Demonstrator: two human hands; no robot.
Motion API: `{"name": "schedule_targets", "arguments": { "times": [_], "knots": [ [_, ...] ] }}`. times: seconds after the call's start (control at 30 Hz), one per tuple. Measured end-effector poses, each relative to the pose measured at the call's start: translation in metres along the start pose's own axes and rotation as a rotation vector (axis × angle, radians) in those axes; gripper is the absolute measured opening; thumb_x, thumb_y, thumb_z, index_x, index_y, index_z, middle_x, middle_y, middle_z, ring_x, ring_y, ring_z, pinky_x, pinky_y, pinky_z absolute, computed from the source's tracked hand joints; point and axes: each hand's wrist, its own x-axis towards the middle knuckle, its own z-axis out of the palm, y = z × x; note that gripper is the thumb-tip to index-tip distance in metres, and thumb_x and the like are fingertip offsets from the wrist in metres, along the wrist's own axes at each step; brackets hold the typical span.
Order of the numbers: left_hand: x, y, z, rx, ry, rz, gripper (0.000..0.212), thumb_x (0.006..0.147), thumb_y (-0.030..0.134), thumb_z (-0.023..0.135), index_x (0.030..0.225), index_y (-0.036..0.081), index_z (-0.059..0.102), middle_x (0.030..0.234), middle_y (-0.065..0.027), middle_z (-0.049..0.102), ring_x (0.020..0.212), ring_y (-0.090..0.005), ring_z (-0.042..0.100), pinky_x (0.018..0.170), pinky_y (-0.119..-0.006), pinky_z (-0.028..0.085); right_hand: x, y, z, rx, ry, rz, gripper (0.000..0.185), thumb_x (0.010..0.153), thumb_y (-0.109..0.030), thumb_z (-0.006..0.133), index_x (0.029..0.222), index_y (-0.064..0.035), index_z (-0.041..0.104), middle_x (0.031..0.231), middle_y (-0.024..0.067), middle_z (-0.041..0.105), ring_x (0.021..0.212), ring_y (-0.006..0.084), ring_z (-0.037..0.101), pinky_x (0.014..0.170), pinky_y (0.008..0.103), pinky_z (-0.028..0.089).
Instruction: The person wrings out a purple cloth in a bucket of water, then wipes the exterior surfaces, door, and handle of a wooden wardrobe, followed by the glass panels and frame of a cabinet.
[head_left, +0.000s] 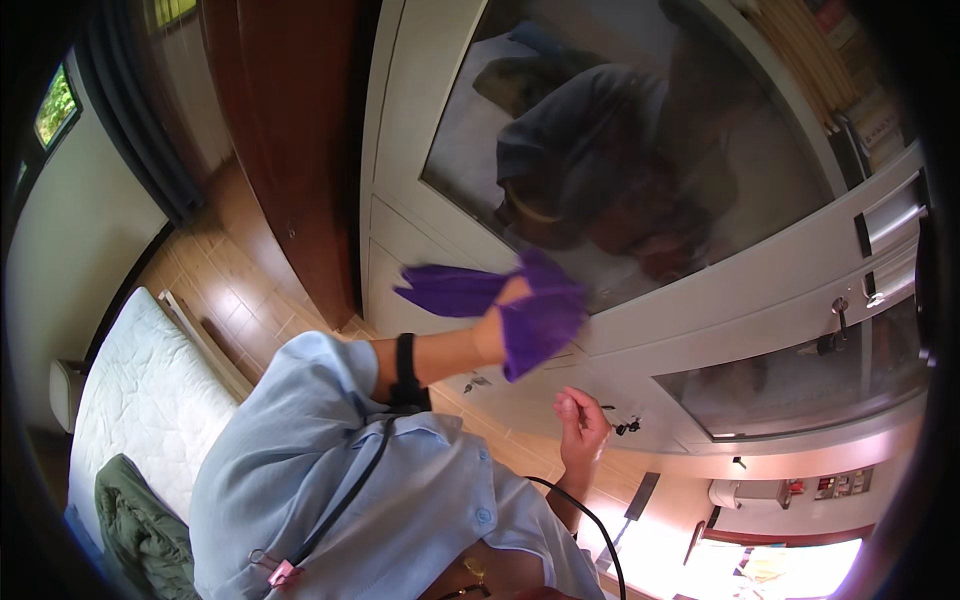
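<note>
My left hand (495, 330) grips a purple cloth (544, 319), which wraps over the fingers, with a loose end trailing to the left. The cloth lies over the lower frame of a white cabinet door, by the corner of its dark glass panel (600, 150); motion blurs its edges. Whether it presses on the surface, I cannot tell. Below and to the right, my right hand (585, 429) holds nothing, its fingers loosely curled beside the white cabinet (637, 375). A black band (405, 367) circles my left forearm.
Keys hang from cabinet locks (838, 315), (626, 426) and another (476, 382). A reddish-brown wooden panel (292, 165) stands left of the cabinet. Behind to the left is a white mattress (142, 390) with a green quilted garment (142, 517). A black cable (600, 525) crosses near my right arm.
</note>
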Motion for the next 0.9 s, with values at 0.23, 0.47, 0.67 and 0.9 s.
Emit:
{"name": "schedule_targets", "arguments": {
  "times": [0.23, 0.47, 0.67, 0.9],
  "knots": [
    [0.005, -0.009, -0.006, 0.111, -0.071, 0.184, 0.036, 0.068, 0.016, 0.066, 0.104, 0.01, 0.062, 0.095, -0.0121, 0.06, 0.089, -0.0325, 0.057, 0.079, -0.039, 0.046, -0.016, 0.009, -0.021, -0.01, -0.001, 0.094, 0.021, 0.09, -0.012, 0.057, 0.103, 0.0034, 0.06, 0.086, 0.0105, 0.065, 0.074, 0.0145, 0.062, 0.068, 0.026, 0.052],
    [-0.022, -0.07, -0.134, 0.443, 0.086, -0.107, 0.031, 0.071, 0.015, 0.065, 0.101, 0.006, 0.062, 0.097, -0.0145, 0.06, 0.089, -0.0331, 0.056, 0.079, -0.04, 0.045, -0.007, 0.01, -0.015, -0.004, -0.01, 0.019, 0.018, 0.088, -0.01, 0.059, 0.099, 0.004, 0.062, 0.082, 0.01, 0.065, 0.073, 0.0139, 0.062, 0.065, 0.0256, 0.051],
    [-0.004, -0.025, -0.155, 0.854, 0.016, -0.19, 0.038, 0.071, 0.014, 0.066, 0.107, 0.006, 0.059, 0.109, -0.0164, 0.056, 0.1, -0.0338, 0.052, 0.087, -0.039, 0.043, -0.003, 0.01, -0.006, -0.032, -0.019, 0.023, 0.017, 0.087, -0.011, 0.061, 0.096, 0.0032, 0.063, 0.08, 0.0092, 0.065, 0.072, 0.0137, 0.062, 0.063, 0.026, 0.051],
    [-0.045, -0.06, -0.124, -1.36, 0.504, -0.372, 0.042, 0.093, 0.036, 0.041, 0.124, 0.009, 0.049, 0.123, -0.0093, 0.052, 0.113, -0.0231, 0.048, 0.099, -0.037, 0.037, -0.005, 0.015, -0.02, -0.051, 0.001, -0.002, 0.017, 0.086, -0.011, 0.061, 0.096, 0.0026, 0.064, 0.08, 0.0098, 0.066, 0.071, 0.0152, 0.064, 0.063, 0.0267, 0.052]
  ]
}}
